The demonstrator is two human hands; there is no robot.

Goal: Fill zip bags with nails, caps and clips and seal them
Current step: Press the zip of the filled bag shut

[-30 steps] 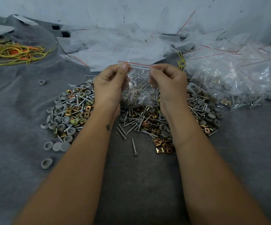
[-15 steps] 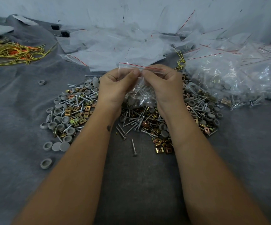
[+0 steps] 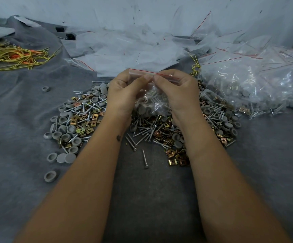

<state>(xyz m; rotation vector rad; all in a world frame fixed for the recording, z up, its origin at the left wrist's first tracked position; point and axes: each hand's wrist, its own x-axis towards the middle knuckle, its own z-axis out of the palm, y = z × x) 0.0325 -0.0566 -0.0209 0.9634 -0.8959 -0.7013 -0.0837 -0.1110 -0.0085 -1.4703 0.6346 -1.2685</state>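
Both hands pinch the bag's red zip strip (image 3: 153, 74) at its middle, left hand (image 3: 124, 92) and right hand (image 3: 179, 92) thumb to thumb. The strip runs left to right; unpressed ends lie outward. The filled bag (image 3: 151, 105) hangs over the loose pile (image 3: 87, 118) mid-bench.

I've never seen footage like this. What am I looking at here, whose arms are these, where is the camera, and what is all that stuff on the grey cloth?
There is no machine here: a person works with bare hands, and the camera sits on their head, looking forward and down. So the two arms reaching in from the bottom are the wearer's own. The left hand and the right hand both pinch the top strip of a small clear zip bag, which holds grey caps and screws. Beneath it, on the grey cloth, lies a loose pile of parts: screws, grey round caps and brass-coloured clips. To the right is a heap of filled bags, behind are empty bags, and far left a bundle of yellow bands.
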